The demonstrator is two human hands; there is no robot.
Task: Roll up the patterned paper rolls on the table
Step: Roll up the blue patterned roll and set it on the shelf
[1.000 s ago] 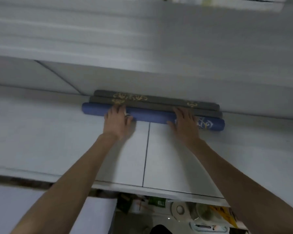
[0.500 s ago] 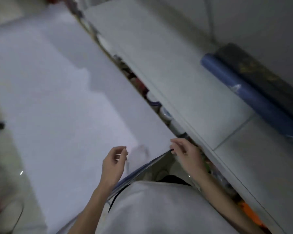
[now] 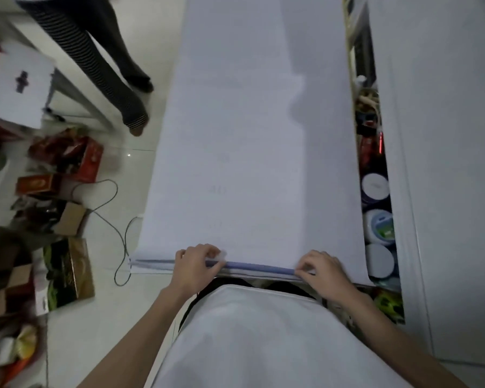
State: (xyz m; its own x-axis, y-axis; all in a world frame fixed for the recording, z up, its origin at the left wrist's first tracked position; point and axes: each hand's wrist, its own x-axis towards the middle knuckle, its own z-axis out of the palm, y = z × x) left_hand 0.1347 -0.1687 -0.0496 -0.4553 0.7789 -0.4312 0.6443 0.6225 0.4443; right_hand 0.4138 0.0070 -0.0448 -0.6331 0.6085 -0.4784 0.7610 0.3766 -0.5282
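Observation:
A long sheet of paper [image 3: 249,135] lies unrolled, white back upward, stretching away from me. Its near edge [image 3: 258,268] is curled over and shows a blue strip of the printed side. My left hand [image 3: 198,264] pinches that curled edge left of centre, fingers closed over it. My right hand [image 3: 321,268] pinches the same edge further right. The finished blue and dark rolls are out of view.
The white table [image 3: 445,163] runs along the right, with tubs and cans [image 3: 375,219] in the gap beside it. Boxes [image 3: 65,273], bags and a black cable [image 3: 118,236] clutter the floor at left. Another person's legs [image 3: 118,88] stand at upper left.
My hands have left the blue roll on the table, and my view has swung round to the unrolled sheet. Both hands now grip its curled near edge.

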